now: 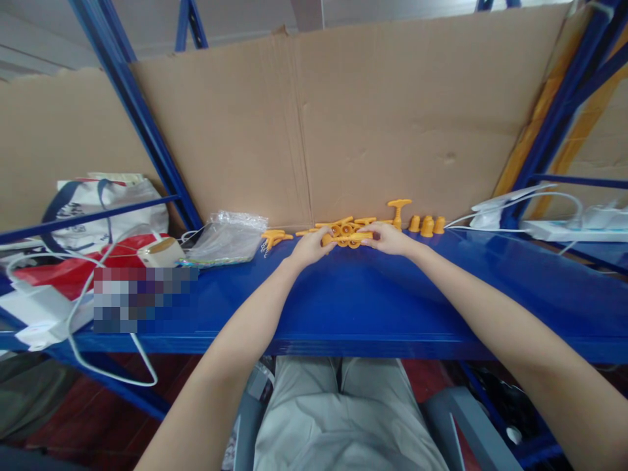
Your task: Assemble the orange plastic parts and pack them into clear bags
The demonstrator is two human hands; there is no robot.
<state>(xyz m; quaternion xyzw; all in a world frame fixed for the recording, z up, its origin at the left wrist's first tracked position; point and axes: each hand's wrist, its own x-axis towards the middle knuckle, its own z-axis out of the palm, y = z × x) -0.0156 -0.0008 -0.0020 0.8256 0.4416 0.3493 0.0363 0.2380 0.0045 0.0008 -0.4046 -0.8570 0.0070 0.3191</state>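
My left hand (314,247) and my right hand (390,238) are close together at the back of the blue shelf, fingers closed on the two ends of a yellow plastic bar-shaped piece (354,237). Behind and below this piece lies a pile of yellow plastic parts (346,229), some with round ring-like ends, partly hidden by my hands. Just beyond my right hand a yellow T-shaped piece (398,208) stands upright. Several yellow cup-shaped pieces (427,226) stand to its right. On the left, more yellow pieces (275,237) lie beside small metal bits (265,249), too small to make out.
A stack of clear plastic bags (228,241) lies left of the yellow parts. Farther left are a red bag (63,269), a white tote (122,212), white cables and adapters (36,307). A cardboard sheet (392,118) closes the back. A power strip (564,230) sits far right.
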